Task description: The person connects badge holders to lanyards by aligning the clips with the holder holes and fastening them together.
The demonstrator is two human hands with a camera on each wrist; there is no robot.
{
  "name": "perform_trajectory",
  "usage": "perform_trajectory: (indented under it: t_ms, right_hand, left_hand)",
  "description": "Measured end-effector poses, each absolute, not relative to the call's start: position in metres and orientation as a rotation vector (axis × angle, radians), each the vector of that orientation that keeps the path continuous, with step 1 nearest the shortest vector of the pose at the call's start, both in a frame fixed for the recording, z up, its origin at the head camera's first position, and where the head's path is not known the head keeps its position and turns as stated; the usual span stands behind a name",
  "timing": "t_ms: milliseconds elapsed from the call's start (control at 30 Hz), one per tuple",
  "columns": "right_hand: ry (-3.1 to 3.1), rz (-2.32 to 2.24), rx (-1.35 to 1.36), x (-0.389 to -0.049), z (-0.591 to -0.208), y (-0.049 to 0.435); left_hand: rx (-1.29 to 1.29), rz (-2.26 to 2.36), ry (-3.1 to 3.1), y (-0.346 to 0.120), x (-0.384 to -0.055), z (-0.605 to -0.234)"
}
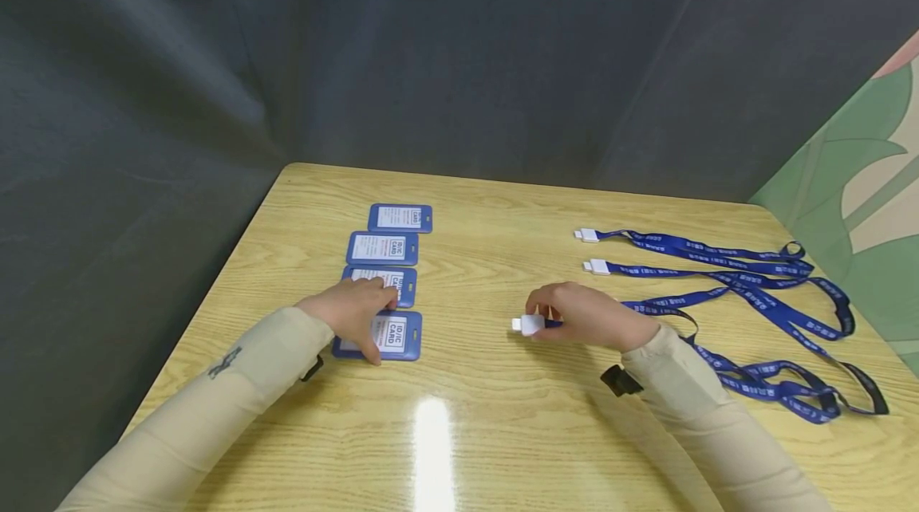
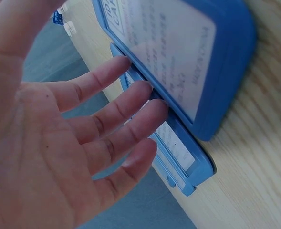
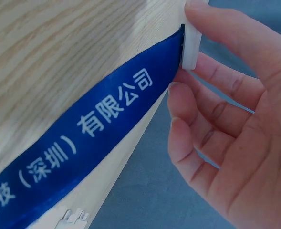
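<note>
My left hand reaches over the nearest blue ID card holder, which lies on the table. Its thumb is at the holder's near edge. In the left wrist view the slightly bent fingers come up to the opposite edge, beside a second card holder. On the right, my right hand pinches the white plastic clip of a blue lanyard between thumb and fingers. The lanyard's strap, printed with white characters, trails back from the clip past the hand.
Further card holders line up behind the nearest one. Two more lanyards with white clips lie at the right, their straps looped and overlapping. A dark curtain hangs behind the wooden table.
</note>
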State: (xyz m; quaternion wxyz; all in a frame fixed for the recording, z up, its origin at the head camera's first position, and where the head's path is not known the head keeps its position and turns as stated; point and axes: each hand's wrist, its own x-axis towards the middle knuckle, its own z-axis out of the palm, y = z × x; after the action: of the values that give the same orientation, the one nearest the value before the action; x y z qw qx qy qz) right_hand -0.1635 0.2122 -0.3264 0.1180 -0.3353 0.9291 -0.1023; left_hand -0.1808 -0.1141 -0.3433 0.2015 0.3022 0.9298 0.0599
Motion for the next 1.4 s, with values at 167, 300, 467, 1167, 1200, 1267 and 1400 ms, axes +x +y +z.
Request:
perform_trajectory:
  t_ms: [167, 300, 467, 1167, 1200, 1267, 1400]
  right_hand:
    - [2.711, -0.3, -1.001, -0.165, -0.328, 0.211]
    - [2.71, -0.299, -1.003, -0.165, -0.329, 0.211]
    - [2.708, -0.299, -1.003, -0.165, -0.329, 0.209]
    - [2.71, -0.304, -1.098, -0.166, -0.334, 0.2]
    - [2.709, -0.308, -1.103, -0.166, -0.334, 0.199]
    - [2.708, -0.313, -1.11, -0.166, -0.334, 0.198]
    - [2.706, -0.318, -1.108, -0.166, -0.335, 0.197]
  left_hand:
    - [0.85, 0.165, 2.6, -0.114, -0.181, -0.343]
    - [0.844, 0.168, 2.602, -0.115, -0.18, -0.343]
    - [0.854, 0.159, 2.606, -0.116, -0.18, -0.341]
    - [0.855, 0.138, 2.606, -0.116, -0.179, -0.34]
    - [0.856, 0.139, 2.606, -0.116, -0.179, -0.34]
    - [0.86, 0.136, 2.606, -0.116, -0.179, -0.34]
    - [0.856, 0.134, 2.606, -0.116, -0.179, -0.34]
